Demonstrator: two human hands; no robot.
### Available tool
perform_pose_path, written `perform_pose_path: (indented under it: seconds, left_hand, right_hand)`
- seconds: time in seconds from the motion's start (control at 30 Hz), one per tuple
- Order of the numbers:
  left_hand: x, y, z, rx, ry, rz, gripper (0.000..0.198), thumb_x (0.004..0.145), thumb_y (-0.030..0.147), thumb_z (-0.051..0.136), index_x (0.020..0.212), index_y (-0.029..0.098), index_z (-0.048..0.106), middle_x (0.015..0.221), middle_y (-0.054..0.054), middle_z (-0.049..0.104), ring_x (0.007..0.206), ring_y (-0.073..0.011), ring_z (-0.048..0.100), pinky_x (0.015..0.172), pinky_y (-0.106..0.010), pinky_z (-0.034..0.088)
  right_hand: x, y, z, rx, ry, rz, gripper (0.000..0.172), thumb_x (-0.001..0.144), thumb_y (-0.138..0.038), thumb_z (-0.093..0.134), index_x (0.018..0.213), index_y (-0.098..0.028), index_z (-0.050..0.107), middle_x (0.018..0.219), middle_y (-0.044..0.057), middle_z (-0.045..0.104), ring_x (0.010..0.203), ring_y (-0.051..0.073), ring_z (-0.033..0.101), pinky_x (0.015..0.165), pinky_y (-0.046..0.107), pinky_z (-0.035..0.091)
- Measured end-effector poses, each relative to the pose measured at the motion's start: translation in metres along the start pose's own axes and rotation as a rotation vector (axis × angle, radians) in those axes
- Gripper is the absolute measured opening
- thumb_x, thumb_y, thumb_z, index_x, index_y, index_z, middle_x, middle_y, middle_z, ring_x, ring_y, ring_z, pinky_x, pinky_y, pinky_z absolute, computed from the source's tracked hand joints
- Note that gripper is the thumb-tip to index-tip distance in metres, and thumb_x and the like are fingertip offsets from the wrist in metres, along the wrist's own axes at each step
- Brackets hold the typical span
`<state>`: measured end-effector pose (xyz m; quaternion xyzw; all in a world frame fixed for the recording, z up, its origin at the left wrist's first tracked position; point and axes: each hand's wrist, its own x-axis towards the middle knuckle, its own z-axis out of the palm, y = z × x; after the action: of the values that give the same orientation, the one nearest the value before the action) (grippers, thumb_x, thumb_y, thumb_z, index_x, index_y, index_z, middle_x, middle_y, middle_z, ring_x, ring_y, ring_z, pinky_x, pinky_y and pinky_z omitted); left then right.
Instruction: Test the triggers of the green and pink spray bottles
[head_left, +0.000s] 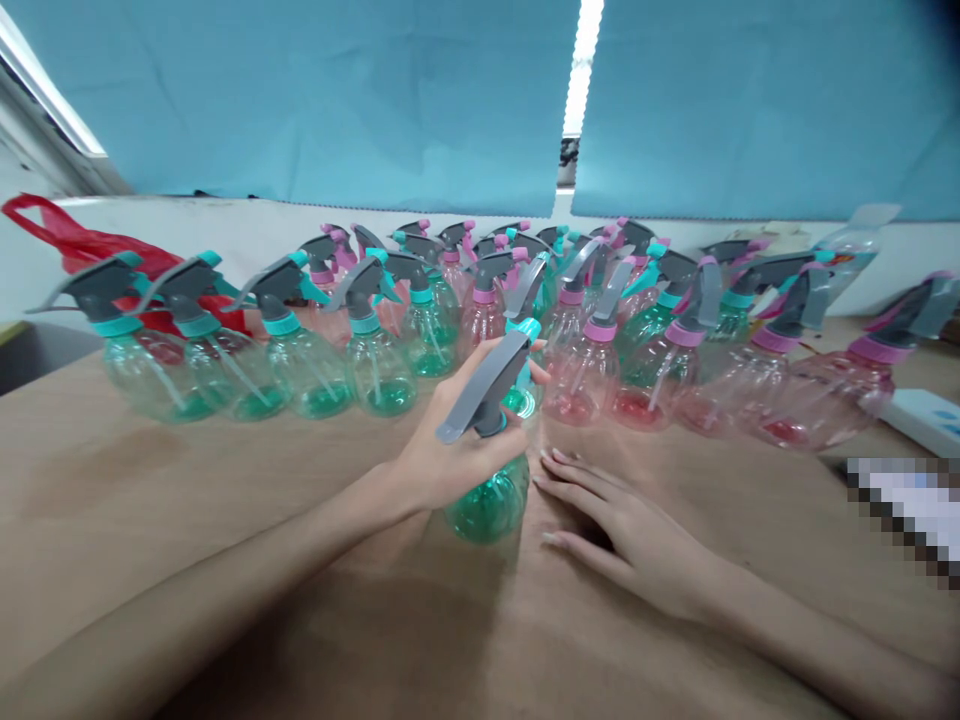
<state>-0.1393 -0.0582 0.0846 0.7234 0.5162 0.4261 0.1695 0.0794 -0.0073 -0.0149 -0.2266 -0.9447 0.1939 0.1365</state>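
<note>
A green spray bottle point(487, 505) with a grey trigger head stands near the middle of the table, and my left hand point(442, 445) is wrapped around its neck. Part of its collar is hidden by my fingers. To the right of it, my right hand point(615, 515) rests on the tabletop with fingers stretched out and holds nothing. Just beyond my hands runs a front row of spray bottles: clear-green ones with turquoise collars, such as the green bottle point(381, 370), on the left, and pink ones, such as the pink bottle point(581, 375), on the right.
More spray bottles point(450, 240) crowd behind the front row. A red plastic bag point(112, 245) lies at the back left. On the right are a white box point(926, 420) and a pixelated flat object point(911, 510). Blue sheeting point(360, 100) covers the wall behind the wooden table point(97, 530).
</note>
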Motion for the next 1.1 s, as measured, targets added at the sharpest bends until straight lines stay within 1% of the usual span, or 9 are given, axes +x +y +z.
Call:
perform_pose_path:
  seconds: [0.13, 0.23, 0.47, 0.57, 0.67, 0.8, 0.93, 1.03, 1.1]
  left_hand:
    - [0.001, 0.001, 0.0, -0.005, 0.009, -0.019, 0.04, 0.072, 0.016, 0.049, 0.111, 0.026, 0.049, 0.108, 0.0, 0.066, 0.067, -0.0149, 0.059, 0.059, -0.028, 0.048]
    - [0.002, 0.003, -0.001, -0.009, 0.018, -0.021, 0.037, 0.071, 0.017, 0.049, 0.107, 0.026, 0.049, 0.105, 0.0, 0.067, 0.063, -0.014, 0.056, 0.058, -0.028, 0.049]
    - [0.001, 0.002, 0.0, -0.01, 0.035, 0.022, 0.023, 0.073, 0.012, 0.05, 0.094, 0.021, 0.049, 0.086, 0.001, 0.063, 0.056, -0.0102, 0.047, 0.056, -0.026, 0.044]
    - [0.001, 0.004, 0.0, 0.018, 0.043, 0.004, 0.019, 0.074, 0.013, 0.05, 0.091, 0.021, 0.049, 0.076, 0.003, 0.059, 0.056, -0.0106, 0.048, 0.056, -0.026, 0.043]
    - [0.001, 0.009, -0.001, 0.017, 0.035, -0.028, 0.014, 0.075, 0.016, 0.05, 0.089, 0.021, 0.049, 0.075, 0.002, 0.06, 0.056, -0.0116, 0.052, 0.054, -0.027, 0.044]
    - [0.001, 0.013, -0.003, -0.024, 0.041, -0.036, 0.023, 0.074, 0.016, 0.051, 0.097, 0.021, 0.049, 0.08, 0.001, 0.062, 0.056, -0.0114, 0.053, 0.058, -0.027, 0.047]
    - [0.0, 0.009, -0.002, 0.001, 0.022, -0.028, 0.029, 0.073, 0.016, 0.05, 0.101, 0.022, 0.052, 0.083, 0.0, 0.063, 0.06, -0.0135, 0.054, 0.057, -0.027, 0.048]
    - [-0.002, 0.004, 0.001, 0.035, 0.025, -0.019, 0.042, 0.073, 0.018, 0.05, 0.115, 0.025, 0.052, 0.089, 0.0, 0.064, 0.064, -0.0148, 0.056, 0.059, -0.028, 0.05]
    - [-0.003, 0.001, 0.002, 0.058, 0.028, -0.027, 0.048, 0.075, 0.018, 0.05, 0.122, 0.026, 0.051, 0.084, 0.001, 0.064, 0.064, -0.0154, 0.057, 0.06, -0.029, 0.051]
  right_hand:
    - [0.0, 0.0, 0.0, 0.012, 0.008, -0.001, 0.058, 0.096, -0.05, 0.048, 0.146, -0.023, 0.041, 0.151, 0.008, 0.041, 0.141, 0.027, 0.033, 0.114, 0.051, 0.032]
    - [0.0, 0.0, 0.0, 0.029, 0.024, -0.004, 0.057, 0.095, -0.049, 0.05, 0.147, -0.026, 0.04, 0.152, 0.007, 0.041, 0.141, 0.028, 0.033, 0.114, 0.051, 0.033]
    - [0.0, 0.0, -0.001, 0.0, 0.003, 0.007, 0.058, 0.096, -0.051, 0.048, 0.146, -0.022, 0.042, 0.151, 0.008, 0.041, 0.141, 0.027, 0.034, 0.114, 0.05, 0.033]
    - [0.0, 0.0, 0.0, -0.01, 0.003, 0.004, 0.058, 0.096, -0.051, 0.047, 0.145, -0.022, 0.042, 0.151, 0.008, 0.041, 0.141, 0.027, 0.034, 0.114, 0.051, 0.033]
    - [0.0, 0.0, 0.0, -0.013, -0.002, 0.001, 0.057, 0.096, -0.051, 0.046, 0.145, -0.022, 0.043, 0.151, 0.008, 0.041, 0.141, 0.027, 0.034, 0.113, 0.051, 0.034]
    - [0.0, -0.001, -0.001, 0.014, 0.018, 0.002, 0.056, 0.095, -0.05, 0.049, 0.145, -0.024, 0.044, 0.15, 0.008, 0.043, 0.14, 0.028, 0.036, 0.113, 0.052, 0.035]
    - [0.001, -0.002, -0.001, 0.013, 0.01, -0.001, 0.057, 0.095, -0.05, 0.049, 0.145, -0.023, 0.043, 0.15, 0.009, 0.044, 0.14, 0.028, 0.036, 0.113, 0.052, 0.034]
    - [0.0, -0.001, -0.001, 0.026, 0.029, -0.007, 0.057, 0.095, -0.049, 0.05, 0.146, -0.025, 0.042, 0.15, 0.008, 0.044, 0.14, 0.029, 0.036, 0.113, 0.052, 0.034]
    - [0.0, 0.0, 0.0, 0.031, 0.035, -0.01, 0.056, 0.095, -0.048, 0.05, 0.146, -0.026, 0.041, 0.15, 0.008, 0.043, 0.14, 0.029, 0.035, 0.113, 0.052, 0.034]
